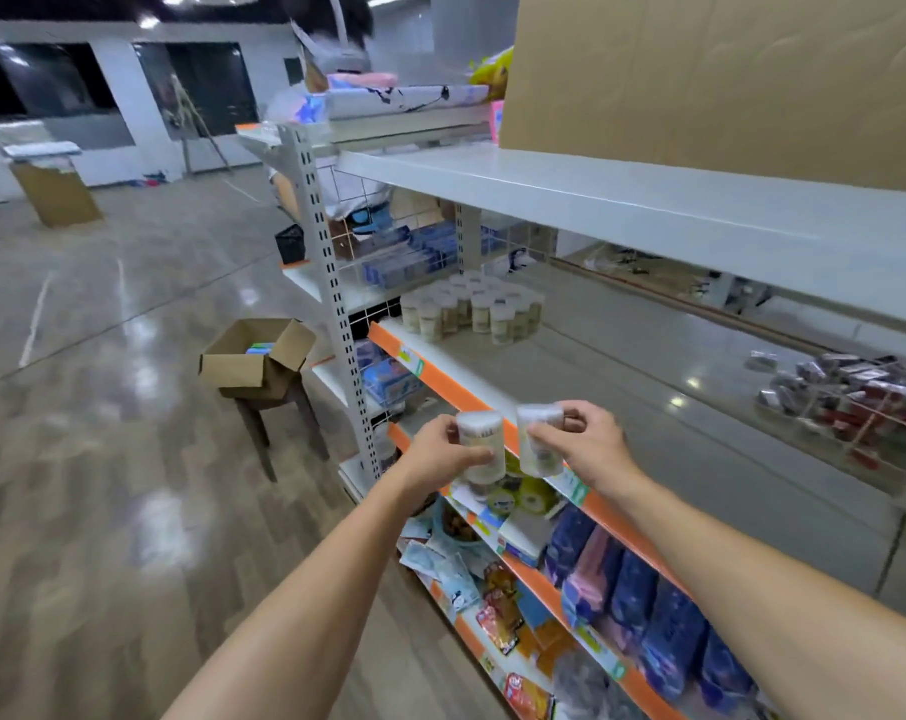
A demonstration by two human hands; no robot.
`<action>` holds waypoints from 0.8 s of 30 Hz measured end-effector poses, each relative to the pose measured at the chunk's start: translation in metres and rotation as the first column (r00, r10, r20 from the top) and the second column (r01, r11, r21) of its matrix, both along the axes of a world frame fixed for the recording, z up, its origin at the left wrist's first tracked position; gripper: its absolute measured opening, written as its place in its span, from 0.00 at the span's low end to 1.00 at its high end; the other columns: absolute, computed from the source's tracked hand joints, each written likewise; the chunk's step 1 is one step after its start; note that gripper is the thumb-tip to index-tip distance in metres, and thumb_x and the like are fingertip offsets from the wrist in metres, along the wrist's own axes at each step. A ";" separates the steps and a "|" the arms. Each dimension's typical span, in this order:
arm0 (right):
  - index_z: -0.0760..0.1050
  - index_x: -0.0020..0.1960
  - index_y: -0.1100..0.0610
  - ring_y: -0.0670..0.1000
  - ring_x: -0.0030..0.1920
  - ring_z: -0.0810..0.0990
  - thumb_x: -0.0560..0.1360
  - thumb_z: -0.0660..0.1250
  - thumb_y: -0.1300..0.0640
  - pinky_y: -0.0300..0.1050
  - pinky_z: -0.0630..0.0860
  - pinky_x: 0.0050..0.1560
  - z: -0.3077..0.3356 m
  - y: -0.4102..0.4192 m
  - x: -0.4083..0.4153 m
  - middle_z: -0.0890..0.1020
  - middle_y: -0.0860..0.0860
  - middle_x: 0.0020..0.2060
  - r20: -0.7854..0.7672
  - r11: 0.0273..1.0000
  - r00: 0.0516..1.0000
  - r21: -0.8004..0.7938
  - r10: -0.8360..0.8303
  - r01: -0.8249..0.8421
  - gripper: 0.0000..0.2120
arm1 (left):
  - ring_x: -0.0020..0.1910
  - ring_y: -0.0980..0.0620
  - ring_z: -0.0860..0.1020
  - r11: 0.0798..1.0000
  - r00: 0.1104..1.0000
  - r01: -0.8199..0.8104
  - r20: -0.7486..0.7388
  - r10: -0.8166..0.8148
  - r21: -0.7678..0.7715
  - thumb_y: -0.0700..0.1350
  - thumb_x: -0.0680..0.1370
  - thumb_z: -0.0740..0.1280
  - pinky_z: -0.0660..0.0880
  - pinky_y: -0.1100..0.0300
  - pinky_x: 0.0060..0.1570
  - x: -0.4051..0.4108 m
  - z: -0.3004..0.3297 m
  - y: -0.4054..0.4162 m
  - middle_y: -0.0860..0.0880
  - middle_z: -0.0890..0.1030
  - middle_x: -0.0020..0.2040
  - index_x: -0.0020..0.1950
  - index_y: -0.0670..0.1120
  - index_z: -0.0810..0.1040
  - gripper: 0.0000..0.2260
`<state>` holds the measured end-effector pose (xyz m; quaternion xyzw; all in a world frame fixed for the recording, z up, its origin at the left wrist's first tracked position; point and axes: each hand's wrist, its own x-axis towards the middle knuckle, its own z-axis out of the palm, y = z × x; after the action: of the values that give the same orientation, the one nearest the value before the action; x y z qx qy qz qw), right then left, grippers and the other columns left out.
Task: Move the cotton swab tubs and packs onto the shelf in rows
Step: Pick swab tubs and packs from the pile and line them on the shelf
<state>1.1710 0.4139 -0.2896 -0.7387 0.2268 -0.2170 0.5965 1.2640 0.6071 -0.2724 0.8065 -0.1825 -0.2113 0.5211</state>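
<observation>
My left hand [443,452] grips a clear cotton swab tub [484,439] upright, and my right hand [580,441] grips a second swab tub [536,444] beside it. Both tubs hang in the air just in front of the orange front edge of the grey shelf [648,387]. Several swab tubs [471,306] stand in rows at the far left end of that shelf. An open cardboard box [256,358] sits on a small stool to the left on the floor, with a blue pack showing inside.
A higher white shelf [622,200] overhangs the grey shelf, with a large cardboard box [726,70] on it. Dark and red packets [851,397] lie at the shelf's right end. Lower shelves hold blue and pink packs [648,600]. A grey upright post [331,283] stands at the left.
</observation>
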 end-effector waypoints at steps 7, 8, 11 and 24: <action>0.81 0.48 0.51 0.43 0.41 0.84 0.63 0.79 0.50 0.36 0.78 0.40 0.001 -0.009 0.082 0.86 0.45 0.39 -0.036 0.999 0.998 -0.005 -0.041 0.041 0.16 | 0.47 0.59 0.81 0.999 0.999 -0.006 0.034 0.004 0.040 0.43 0.69 0.77 0.79 0.64 0.43 0.077 0.006 -0.016 0.52 0.81 0.51 0.59 0.48 0.75 0.20; 0.82 0.49 0.52 0.43 0.41 0.84 0.64 0.80 0.51 0.33 0.77 0.38 0.003 -0.011 0.093 0.86 0.45 0.39 -0.040 0.998 0.997 0.001 -0.058 0.059 0.15 | 0.49 0.56 0.81 0.999 0.999 -0.013 0.031 0.011 0.046 0.44 0.69 0.77 0.80 0.60 0.47 0.089 0.007 -0.019 0.50 0.81 0.53 0.59 0.48 0.74 0.21; 0.81 0.48 0.51 0.44 0.42 0.83 0.65 0.79 0.51 0.33 0.76 0.37 0.009 -0.017 0.122 0.85 0.44 0.41 -0.064 0.997 0.995 -0.015 -0.073 0.072 0.14 | 0.51 0.52 0.80 0.998 0.999 -0.016 0.029 0.014 0.068 0.46 0.68 0.77 0.79 0.51 0.55 0.126 0.010 -0.027 0.48 0.80 0.53 0.58 0.48 0.73 0.22; 0.80 0.51 0.47 0.38 0.41 0.83 0.57 0.77 0.39 0.28 0.72 0.33 0.007 -0.038 0.187 0.85 0.39 0.41 -0.111 0.991 0.985 -0.043 -0.134 0.130 0.25 | 0.50 0.54 0.78 0.990 0.995 0.090 0.023 -0.093 0.110 0.47 0.69 0.75 0.76 0.59 0.44 0.216 0.014 -0.060 0.49 0.77 0.55 0.61 0.48 0.68 0.25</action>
<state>1.3577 0.3755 -0.2830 -0.7438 0.3047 -0.2177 0.5536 1.4798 0.5475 -0.2585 0.8273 -0.2149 -0.2333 0.4636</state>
